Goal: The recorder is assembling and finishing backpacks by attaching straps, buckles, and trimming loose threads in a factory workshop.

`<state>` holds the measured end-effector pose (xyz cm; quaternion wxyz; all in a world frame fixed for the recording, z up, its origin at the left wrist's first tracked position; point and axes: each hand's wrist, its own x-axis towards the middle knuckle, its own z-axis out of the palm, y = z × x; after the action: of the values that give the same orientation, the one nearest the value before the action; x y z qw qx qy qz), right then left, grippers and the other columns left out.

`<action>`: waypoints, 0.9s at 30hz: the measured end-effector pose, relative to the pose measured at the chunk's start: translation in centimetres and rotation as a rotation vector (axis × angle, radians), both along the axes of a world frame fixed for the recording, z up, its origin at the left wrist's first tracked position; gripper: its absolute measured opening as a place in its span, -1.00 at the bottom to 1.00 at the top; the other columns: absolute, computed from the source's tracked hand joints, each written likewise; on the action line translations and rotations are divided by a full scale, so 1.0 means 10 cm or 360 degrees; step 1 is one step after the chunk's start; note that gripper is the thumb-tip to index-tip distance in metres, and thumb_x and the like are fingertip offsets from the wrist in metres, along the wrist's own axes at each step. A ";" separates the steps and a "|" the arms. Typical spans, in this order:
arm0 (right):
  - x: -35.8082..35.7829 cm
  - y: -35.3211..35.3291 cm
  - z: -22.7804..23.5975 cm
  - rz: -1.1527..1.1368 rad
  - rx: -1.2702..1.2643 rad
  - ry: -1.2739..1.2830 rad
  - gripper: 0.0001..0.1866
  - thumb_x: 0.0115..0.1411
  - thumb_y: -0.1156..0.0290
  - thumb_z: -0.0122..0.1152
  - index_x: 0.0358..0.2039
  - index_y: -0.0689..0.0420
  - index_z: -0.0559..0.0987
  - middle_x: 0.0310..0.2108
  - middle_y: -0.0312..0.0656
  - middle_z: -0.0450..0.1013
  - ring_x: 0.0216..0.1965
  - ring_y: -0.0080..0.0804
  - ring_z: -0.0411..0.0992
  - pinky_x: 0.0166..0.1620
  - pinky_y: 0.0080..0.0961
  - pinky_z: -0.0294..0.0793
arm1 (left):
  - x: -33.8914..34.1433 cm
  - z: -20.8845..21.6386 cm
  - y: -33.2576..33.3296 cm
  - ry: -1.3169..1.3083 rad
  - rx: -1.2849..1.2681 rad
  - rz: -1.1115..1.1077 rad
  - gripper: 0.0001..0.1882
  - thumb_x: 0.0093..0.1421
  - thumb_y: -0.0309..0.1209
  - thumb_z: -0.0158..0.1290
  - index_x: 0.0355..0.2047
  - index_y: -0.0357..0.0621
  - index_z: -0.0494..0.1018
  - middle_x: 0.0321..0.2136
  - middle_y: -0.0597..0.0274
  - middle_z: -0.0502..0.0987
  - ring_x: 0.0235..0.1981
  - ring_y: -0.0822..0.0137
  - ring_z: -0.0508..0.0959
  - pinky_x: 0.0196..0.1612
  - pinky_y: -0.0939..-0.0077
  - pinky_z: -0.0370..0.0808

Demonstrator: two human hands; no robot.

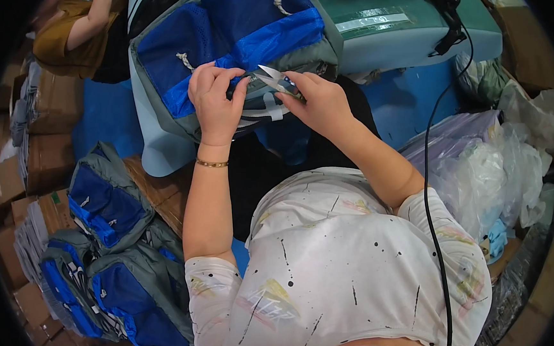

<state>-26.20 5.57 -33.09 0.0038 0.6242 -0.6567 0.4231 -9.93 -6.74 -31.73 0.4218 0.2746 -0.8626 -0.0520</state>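
Observation:
A grey and blue backpack (247,27) with mesh pockets and white cord pulls lies on the table in front of me. My left hand (216,97) rests at its near edge, thumb and forefinger drawn together in a pinch. What sits between those fingertips, perhaps a thread or a bit of fabric, is too small to make out. My right hand (317,101) grips small thread snips (275,78). Their pointed blades are spread and aim at the left fingertips, just over the grey fabric. Below the blades, a pale strap loop (273,112) hangs from the bag's edge.
Several similar bags (127,286) are piled at lower left. A green-topped table part (395,23) carries black straps (448,7). A black cable (428,162) runs down on my right, near clear plastic bags (483,184). Another person's arm (92,22) shows at upper left beside cardboard boxes (54,105).

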 end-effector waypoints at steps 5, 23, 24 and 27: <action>0.03 0.02 0.07 0.0091 0.0184 -0.0196 -0.61 0.07 0.25 0.31 -0.13 0.18 0.55 -0.47 -0.15 0.51 -0.55 -0.33 0.48 -0.46 -0.48 0.47 | -0.03 -0.02 0.01 0.0015 0.0005 0.0028 -0.88 -0.06 -0.41 0.24 -0.45 0.00 0.56 -0.42 0.32 0.45 -0.09 0.15 0.41 0.01 0.26 0.27; 0.03 -0.10 -0.06 -0.0080 -0.0108 0.0504 -0.65 0.04 0.29 0.30 -0.13 0.03 0.55 -0.58 -0.34 0.45 -0.61 -0.43 0.45 -0.59 -0.55 0.40 | 0.02 -0.06 -0.03 -0.0041 0.0030 -0.0051 -0.92 0.01 -0.43 0.17 -0.46 -0.07 0.49 -0.35 0.28 0.47 -0.03 0.12 0.38 0.06 0.24 0.22; 0.03 -0.10 -0.06 -0.0078 -0.0109 0.0505 -0.65 0.04 0.29 0.30 -0.13 0.03 0.55 -0.58 -0.34 0.45 -0.61 -0.43 0.45 -0.59 -0.55 0.40 | 0.03 -0.05 -0.03 -0.0046 0.0018 -0.0039 -0.91 0.01 -0.43 0.17 -0.46 -0.06 0.49 -0.35 0.29 0.46 -0.03 0.12 0.38 0.06 0.24 0.22; 0.02 -0.11 -0.07 -0.0077 -0.0083 0.0499 -0.66 0.04 0.29 0.30 -0.14 0.02 0.55 -0.57 -0.35 0.45 -0.61 -0.43 0.46 -0.59 -0.55 0.40 | 0.02 -0.06 -0.03 -0.0020 0.0035 -0.0060 -0.92 0.01 -0.43 0.17 -0.46 -0.06 0.49 -0.35 0.29 0.46 -0.03 0.12 0.38 0.06 0.23 0.22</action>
<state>-25.98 4.44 -33.79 0.1328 0.6663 -0.6518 0.3371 -9.74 -7.05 -32.34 0.4124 0.2633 -0.8695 -0.0677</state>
